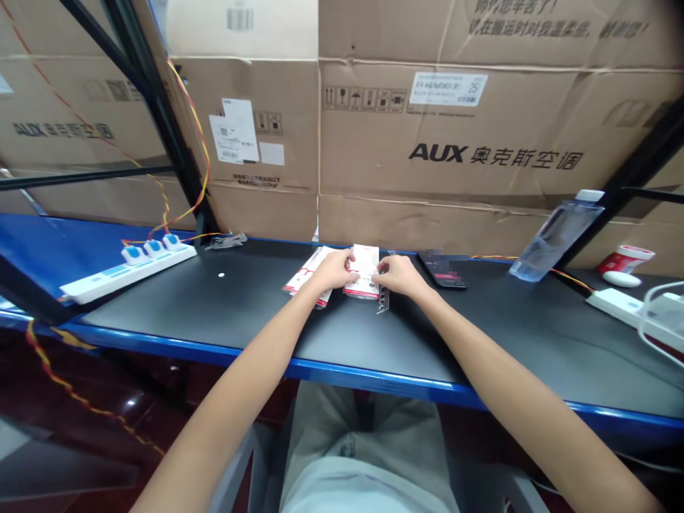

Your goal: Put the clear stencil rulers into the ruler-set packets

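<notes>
Both forearms reach forward from the lower corners of the view and angle inward over the black-topped workbench, elbows well apart, wrists low, the hands nearly meeting; the left hand lies across the inner edge of the left packet, a flat white-and-red package; its fingers are drawn narrow and point right, touching the right packet, a second white-and-red package lying just beside the first; the right hand comes in from the other side, fingers narrow and curled down at that packet's right edge; neither hand is spread wide, though I cannot tell whether either is truly gripping; a clear perforated plastic strip stands out just below the right hand, beside the right packet; beyond that packet to the right lie a phone with a blurred screen, then a clear water bottle on its side; further right are a red-and-white cup and a white oval object; well left of the right packet lies a white power strip with blue switches; behind it all stand AUX cardboard cartons.
</notes>
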`<state>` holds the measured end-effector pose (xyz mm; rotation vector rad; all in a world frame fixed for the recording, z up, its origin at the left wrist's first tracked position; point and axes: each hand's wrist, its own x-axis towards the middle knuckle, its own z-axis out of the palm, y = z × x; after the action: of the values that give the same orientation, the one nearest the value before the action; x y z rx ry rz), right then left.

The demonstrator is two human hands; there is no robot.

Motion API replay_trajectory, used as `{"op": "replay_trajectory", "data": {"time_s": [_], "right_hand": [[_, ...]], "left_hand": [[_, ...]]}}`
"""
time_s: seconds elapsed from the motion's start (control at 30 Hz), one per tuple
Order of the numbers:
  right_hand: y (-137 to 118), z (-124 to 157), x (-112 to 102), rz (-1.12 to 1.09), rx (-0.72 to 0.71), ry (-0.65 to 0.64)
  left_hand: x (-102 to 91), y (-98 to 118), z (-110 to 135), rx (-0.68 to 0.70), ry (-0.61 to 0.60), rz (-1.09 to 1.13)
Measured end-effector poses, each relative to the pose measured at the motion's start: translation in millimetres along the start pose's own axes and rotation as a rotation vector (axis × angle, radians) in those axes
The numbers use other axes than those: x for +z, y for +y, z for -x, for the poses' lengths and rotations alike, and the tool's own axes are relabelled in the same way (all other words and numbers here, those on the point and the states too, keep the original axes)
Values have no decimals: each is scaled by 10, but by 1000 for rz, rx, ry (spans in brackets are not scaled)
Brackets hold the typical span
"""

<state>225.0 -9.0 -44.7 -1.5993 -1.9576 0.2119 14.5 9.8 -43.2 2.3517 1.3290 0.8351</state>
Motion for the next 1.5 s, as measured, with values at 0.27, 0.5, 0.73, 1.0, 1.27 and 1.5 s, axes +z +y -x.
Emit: {"op": "replay_trajectory", "data": {"time_s": [0.27,0.5,0.73,1.0,1.27,1.5], "right_hand": [[-1,-66,-12,-319,2,170],[-141,-29,1,-594,-71,211],[-327,85,-37,-635,-154,268],[-303,56,-33,-584,-134,336],[-169,-9,-11,-543,-129,365],[-271,21,-97,-522,-267,535]], "left_hand": [[7,-10,-48,-170,124,128],[-31,82,-32,-272,140,411],[-113,237,68,-350,17,625],[-146,220,20,-357,37,756],[-153,235,22,-369,151,507],[-100,259,33,-278,185,-30]]}}
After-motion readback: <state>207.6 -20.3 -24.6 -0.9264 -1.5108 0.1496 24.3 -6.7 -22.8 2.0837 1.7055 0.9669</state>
